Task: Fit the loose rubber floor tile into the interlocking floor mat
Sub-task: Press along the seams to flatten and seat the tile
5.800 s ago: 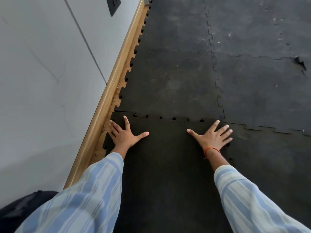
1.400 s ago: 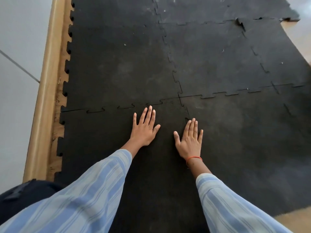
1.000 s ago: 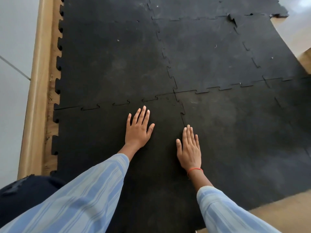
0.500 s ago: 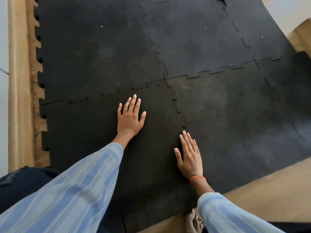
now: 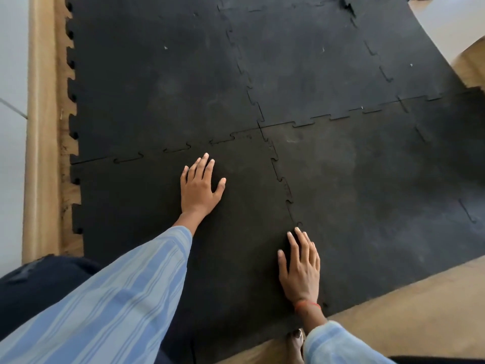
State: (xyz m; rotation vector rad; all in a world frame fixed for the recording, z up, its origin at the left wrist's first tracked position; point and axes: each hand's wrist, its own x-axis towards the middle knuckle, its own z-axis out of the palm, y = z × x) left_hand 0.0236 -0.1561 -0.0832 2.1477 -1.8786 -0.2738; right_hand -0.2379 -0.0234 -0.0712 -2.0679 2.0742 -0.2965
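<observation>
The black rubber tile (image 5: 136, 206) lies flat at the near left of the interlocking floor mat (image 5: 367, 185). Its far toothed edge meets the tile beyond it, and its right toothed edge runs along the neighbouring tile. My left hand (image 5: 200, 189) rests palm down near the tile's middle, fingers together and pointing away. My right hand (image 5: 300, 266), with a red thread at the wrist, lies flat on the lower stretch of the right seam, fingertips on the joint. Neither hand grips anything.
A wooden skirting strip (image 5: 40, 132) and a pale wall (image 5: 11, 74) border the mat on the left. Bare wooden floor (image 5: 393, 311) shows at the near right. A bare foot (image 5: 295, 340) stands at the mat's near edge. Dark fabric (image 5: 39, 282) covers the lower left.
My right hand has slid toward me along the right seam, from its top corner to its lower part. My left hand has stayed flat on the tile. The view has tilted downward.
</observation>
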